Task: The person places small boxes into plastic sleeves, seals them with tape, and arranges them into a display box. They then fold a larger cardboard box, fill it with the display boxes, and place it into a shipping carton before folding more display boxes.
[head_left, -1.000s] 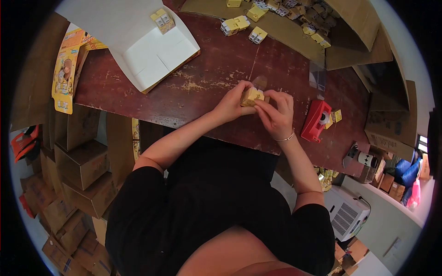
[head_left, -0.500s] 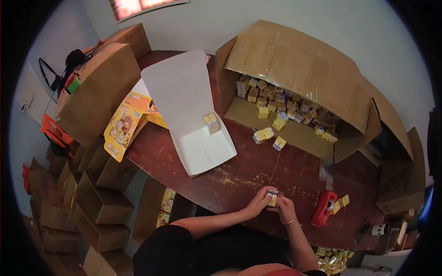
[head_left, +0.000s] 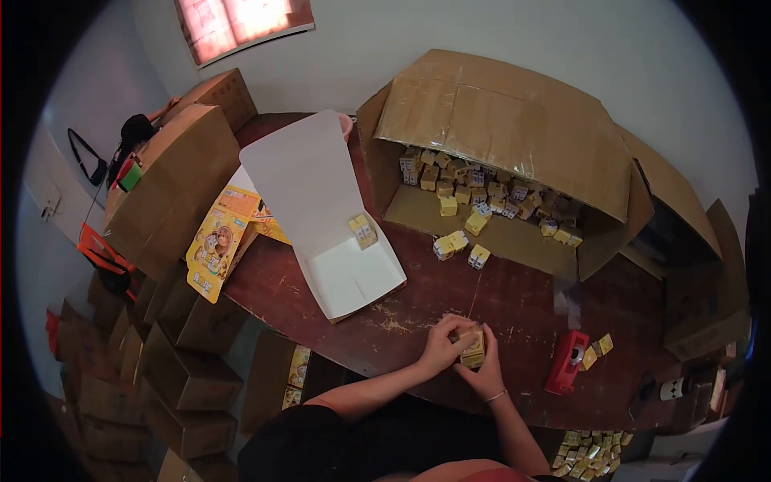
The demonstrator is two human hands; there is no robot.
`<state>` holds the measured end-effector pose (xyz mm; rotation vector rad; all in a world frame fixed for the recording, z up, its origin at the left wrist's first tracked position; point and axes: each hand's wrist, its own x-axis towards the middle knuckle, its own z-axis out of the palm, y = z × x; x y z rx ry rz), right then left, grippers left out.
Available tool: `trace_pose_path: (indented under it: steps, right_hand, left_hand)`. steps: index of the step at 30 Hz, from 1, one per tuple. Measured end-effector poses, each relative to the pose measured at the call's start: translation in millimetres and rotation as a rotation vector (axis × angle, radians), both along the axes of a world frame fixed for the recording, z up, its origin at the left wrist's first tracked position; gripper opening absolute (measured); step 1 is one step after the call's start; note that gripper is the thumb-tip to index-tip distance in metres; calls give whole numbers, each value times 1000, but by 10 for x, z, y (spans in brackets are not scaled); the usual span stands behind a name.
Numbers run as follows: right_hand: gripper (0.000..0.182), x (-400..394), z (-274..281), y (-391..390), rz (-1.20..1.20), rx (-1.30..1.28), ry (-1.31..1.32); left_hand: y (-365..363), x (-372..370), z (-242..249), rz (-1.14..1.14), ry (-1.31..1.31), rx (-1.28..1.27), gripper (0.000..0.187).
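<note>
Worn table [head_left: 498,301] | both hands [head_left: 464,353] clamped together on small yellow box [head_left: 474,349] | near table edge, box could slip off if grip loosened.

A worn dark-red desk [head_left: 418,309] fills the centre. Pale walls [head_left: 498,36] rise behind it, with a bright window [head_left: 241,20] at 11 o'clock. Stacked cartons [head_left: 173,361] crowd the floor at 8 o'clock.

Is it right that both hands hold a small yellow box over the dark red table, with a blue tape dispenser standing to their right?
Not quite. In the head view the tape dispenser is red, not blue. The rest holds: the left hand and right hand hold the small yellow box over the table.
</note>
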<state>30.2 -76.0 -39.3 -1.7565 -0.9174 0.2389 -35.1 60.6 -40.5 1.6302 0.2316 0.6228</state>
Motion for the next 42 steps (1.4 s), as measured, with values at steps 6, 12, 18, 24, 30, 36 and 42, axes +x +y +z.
trace_pose_path:
  steps: [6, 12, 18, 24, 30, 36, 42]
  right_hand:
    - [79, -36, -46, 42, -244, -57, 68]
    - [79, -76, 1, -36, -289, -40, -7]
    - [81, 12, 153, -95, -263, -27, -55]
    - [81, -34, 173, -146, -325, -64, -84]
    - [80, -82, 269, -123, -358, 27, -84]
    - [81, -87, 264, -167, -350, 42, 68]
    - [82, -105, 278, -320, -308, 83, 91]
  left_hand:
    - [-9, 108, 207, -162, -7, 9, 23]
    - [-118, 110, 256, -240, 70, -221, 22]
    - [-217, 128, 420, -126, -136, 421, 33]
    - [-242, 152, 379, -125, -167, 351, 31]
    - [-214, 176, 557, -176, -152, 243, 26]
    - [-224, 173, 587, -172, -294, 515, 32]
    - [-256, 306, 410, -282, -353, 493, 50]
